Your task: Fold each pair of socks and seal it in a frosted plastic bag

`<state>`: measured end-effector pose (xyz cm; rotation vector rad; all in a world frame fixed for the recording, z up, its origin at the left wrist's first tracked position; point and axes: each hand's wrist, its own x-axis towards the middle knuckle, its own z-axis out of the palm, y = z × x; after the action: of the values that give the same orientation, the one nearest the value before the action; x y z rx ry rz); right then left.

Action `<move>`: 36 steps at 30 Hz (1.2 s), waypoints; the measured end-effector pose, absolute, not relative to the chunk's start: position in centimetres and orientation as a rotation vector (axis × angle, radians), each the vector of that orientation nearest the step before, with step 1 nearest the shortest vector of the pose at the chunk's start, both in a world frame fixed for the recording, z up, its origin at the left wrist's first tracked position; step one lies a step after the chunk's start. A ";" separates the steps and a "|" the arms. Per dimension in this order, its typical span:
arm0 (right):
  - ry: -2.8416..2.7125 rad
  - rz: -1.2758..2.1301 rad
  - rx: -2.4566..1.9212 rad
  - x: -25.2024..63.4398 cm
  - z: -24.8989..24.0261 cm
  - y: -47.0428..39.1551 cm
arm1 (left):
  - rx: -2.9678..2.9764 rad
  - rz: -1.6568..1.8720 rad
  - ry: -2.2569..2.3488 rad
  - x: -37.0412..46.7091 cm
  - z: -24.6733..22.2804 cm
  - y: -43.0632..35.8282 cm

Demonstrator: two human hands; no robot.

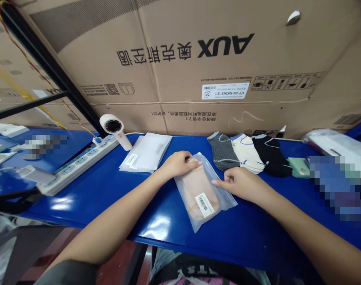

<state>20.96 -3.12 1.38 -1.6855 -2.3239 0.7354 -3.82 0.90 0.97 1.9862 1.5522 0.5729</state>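
Observation:
A frosted plastic bag (pixel 192 194) with a pinkish-beige folded item inside and a white barcode label lies tilted on the blue table. My left hand (pixel 180 163) pinches the bag's far edge between thumb and fingers. My right hand (pixel 239 183) rests at the bag's right side, its index finger or thumb pointing onto the plastic and the other fingers curled; whether it grips the plastic is unclear. Behind it lie grey socks (pixel 223 152), cream socks (pixel 247 153) and black socks (pixel 271 155) in a row. A stack of white bags (pixel 147 152) lies beyond my left hand.
A white handheld fan (pixel 116 128) stands at the back left beside a power strip (pixel 79 164) with a plugged-in charger (pixel 36 174). A large cardboard box (pixel 174 79) walls the back. A green item (pixel 299 167) and plastic-wrapped goods (pixel 337 146) lie at right.

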 end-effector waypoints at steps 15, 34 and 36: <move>-1.757 1.402 -1.150 19.3 1.6 -3.3 | 1.562 0.779 1.103 -0.6 1.4 -2.4; -1.660 1.441 -1.194 19.1 2.6 -3.7 | 1.988 0.917 1.348 -1.0 2.0 -2.2; -1.685 1.449 -1.196 19.2 3.0 -4.0 | 1.995 0.976 1.442 -2.3 2.3 -1.2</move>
<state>19.16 -4.05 2.95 -1.1964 -1.6853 1.4493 -2.34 -1.18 2.29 1.9954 1.4416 0.9760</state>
